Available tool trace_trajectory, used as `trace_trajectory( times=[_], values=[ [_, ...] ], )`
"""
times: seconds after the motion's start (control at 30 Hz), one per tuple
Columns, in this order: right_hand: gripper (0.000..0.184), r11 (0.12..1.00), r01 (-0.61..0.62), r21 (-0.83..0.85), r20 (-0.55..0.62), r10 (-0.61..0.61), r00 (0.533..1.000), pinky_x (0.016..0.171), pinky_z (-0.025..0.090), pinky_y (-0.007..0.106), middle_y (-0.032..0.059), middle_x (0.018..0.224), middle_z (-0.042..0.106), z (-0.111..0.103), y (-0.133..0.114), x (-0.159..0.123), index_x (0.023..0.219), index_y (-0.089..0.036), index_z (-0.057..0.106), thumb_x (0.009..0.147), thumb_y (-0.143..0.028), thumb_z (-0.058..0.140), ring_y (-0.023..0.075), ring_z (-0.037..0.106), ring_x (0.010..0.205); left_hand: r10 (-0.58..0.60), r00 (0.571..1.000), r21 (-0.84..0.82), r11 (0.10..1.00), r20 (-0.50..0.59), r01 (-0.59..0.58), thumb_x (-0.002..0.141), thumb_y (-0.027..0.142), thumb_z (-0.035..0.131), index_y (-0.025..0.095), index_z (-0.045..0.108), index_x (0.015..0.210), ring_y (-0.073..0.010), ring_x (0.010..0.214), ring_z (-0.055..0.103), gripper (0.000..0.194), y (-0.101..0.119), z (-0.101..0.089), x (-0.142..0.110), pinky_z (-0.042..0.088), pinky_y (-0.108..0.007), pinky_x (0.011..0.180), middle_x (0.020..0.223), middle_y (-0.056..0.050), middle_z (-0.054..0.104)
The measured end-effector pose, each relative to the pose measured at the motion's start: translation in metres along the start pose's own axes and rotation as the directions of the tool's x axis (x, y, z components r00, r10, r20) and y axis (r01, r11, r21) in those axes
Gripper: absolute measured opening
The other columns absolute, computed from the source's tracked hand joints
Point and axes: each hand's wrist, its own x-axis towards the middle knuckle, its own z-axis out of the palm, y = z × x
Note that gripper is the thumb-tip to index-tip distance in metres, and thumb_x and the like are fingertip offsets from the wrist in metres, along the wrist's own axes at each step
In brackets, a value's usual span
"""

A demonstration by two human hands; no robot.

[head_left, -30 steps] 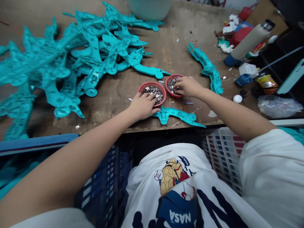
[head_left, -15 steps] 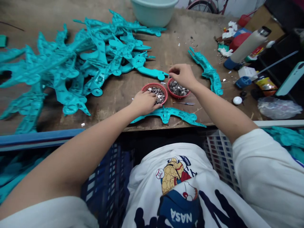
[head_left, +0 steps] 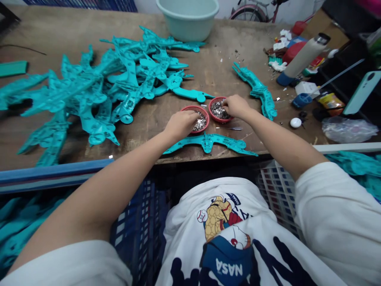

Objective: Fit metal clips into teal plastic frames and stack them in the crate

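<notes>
Two small red baskets of shiny metal bits stand side by side near the table's front edge. My left hand (head_left: 180, 124) rests over the left red basket (head_left: 200, 119), fingers curled into the metal pieces. My right hand (head_left: 235, 106) dips into the right red basket (head_left: 216, 111), fingertips pinched among the pieces; whatever they hold is too small to make out. A teal plastic part (head_left: 212, 143) lies flat just in front of both baskets, under my wrists. Thin tweezers (head_left: 229, 128) lie beside it.
A big heap of teal plastic parts (head_left: 104, 83) covers the left of the wooden table (head_left: 208, 67). Another teal part (head_left: 258, 89) lies to the right. A pale green basin (head_left: 188, 14) stands at the back. Bottle, phone, bags and clutter crowd the right edge. Crates sit below the table.
My right hand lifted off the right basket to its far side, then came back down into it. My left hand stayed on the left basket. The camera tilted up slightly.
</notes>
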Motion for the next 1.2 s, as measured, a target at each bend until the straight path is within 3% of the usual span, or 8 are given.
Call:
trace_trajectory(
  times=[0.17,0.3,0.43,0.57,0.63,0.77,0.97,1.2],
  values=[
    [0.038,0.992,0.001,0.129,-0.133,0.016,0.991,0.118,0.072,0.06,0.023,0.13,0.097,-0.002,0.004,-0.003,0.133,-0.015,0.102,0.113,-0.026,0.072,0.0483,0.09,0.128,-0.013,0.999,0.025,1.0,0.05,0.012,0.112,0.009,0.056,0.018,0.099,0.137,-0.0374,0.134,0.093,0.051,-0.004,-0.001,0.0,0.071,-0.048,0.116,0.143,-0.02,0.097],
    [0.033,0.965,0.008,0.261,-0.215,0.05,0.975,0.117,0.074,0.06,0.0211,0.12,0.096,-0.005,0.021,-0.009,0.124,-0.013,0.102,0.102,-0.023,0.079,0.0455,0.09,0.116,-0.053,0.996,0.055,0.997,0.066,0.05,0.113,0.012,0.06,0.02,0.1,0.137,-0.0366,0.133,0.093,0.048,-0.008,0.001,0.003,0.069,-0.046,0.117,0.138,-0.018,0.098],
    [0.038,0.97,0.025,0.243,-0.157,0.014,0.988,0.124,0.073,0.056,0.02,0.129,0.097,-0.003,0.025,-0.007,0.134,-0.012,0.102,0.107,-0.019,0.076,0.043,0.092,0.126,-0.085,0.993,0.079,0.994,0.085,0.078,0.115,0.016,0.06,0.022,0.1,0.139,-0.0367,0.136,0.091,0.046,-0.007,0.002,0.005,0.068,-0.046,0.117,0.14,-0.018,0.097],
    [0.032,0.984,-0.086,0.157,-0.022,0.091,0.996,0.122,0.074,0.057,0.0256,0.127,0.096,0.007,-0.001,0.008,0.132,-0.012,0.102,0.111,-0.03,0.087,0.0468,0.092,0.129,-0.105,0.985,0.155,0.984,0.139,0.083,0.118,0.017,0.057,0.024,0.099,0.142,-0.0374,0.141,0.089,0.049,-0.001,-0.006,-0.002,0.069,-0.044,0.109,0.149,-0.017,0.094],
    [0.039,0.982,-0.144,0.124,0.005,0.145,0.989,0.121,0.075,0.06,0.0297,0.129,0.095,0.01,-0.013,0.016,0.136,-0.01,0.101,0.11,-0.038,0.093,0.0495,0.091,0.131,-0.111,0.981,0.184,0.98,0.158,0.081,0.119,0.018,0.056,0.025,0.098,0.143,-0.0377,0.143,0.088,0.049,-0.001,-0.01,-0.006,0.069,-0.044,0.106,0.152,-0.017,0.093],
    [0.041,0.982,-0.154,0.11,-0.044,0.16,0.986,0.121,0.075,0.065,0.0327,0.132,0.093,0.01,-0.008,0.022,0.137,-0.007,0.099,0.11,-0.037,0.095,0.0529,0.091,0.134,-0.099,0.984,0.195,0.978,0.151,0.069,0.119,0.017,0.057,0.024,0.098,0.143,-0.0388,0.142,0.088,0.049,-0.004,-0.012,-0.007,0.069,-0.046,0.107,0.15,-0.019,0.093],
    [0.03,0.986,-0.058,0.155,-0.106,0.075,0.992,0.122,0.074,0.061,0.0226,0.12,0.095,0.008,0.019,0.017,0.129,-0.01,0.103,0.105,-0.026,0.092,0.0478,0.091,0.124,-0.094,0.985,0.185,0.981,0.148,0.066,0.118,0.017,0.056,0.021,0.098,0.142,-0.041,0.135,0.09,0.048,-0.009,-0.004,0.007,0.068,-0.049,0.107,0.147,-0.021,0.094],
    [0.038,0.991,-0.118,0.056,0.051,0.115,0.992,0.121,0.075,0.055,0.0249,0.144,0.095,0.007,-0.021,0.014,0.143,-0.016,0.101,0.114,-0.029,0.081,0.0465,0.09,0.14,-0.083,0.973,0.255,0.967,0.217,0.025,0.119,0.018,0.057,0.024,0.097,0.138,-0.0432,0.135,0.091,0.044,0.0,-0.012,-0.005,0.061,-0.045,0.089,0.143,-0.02,0.094]
  ],
)
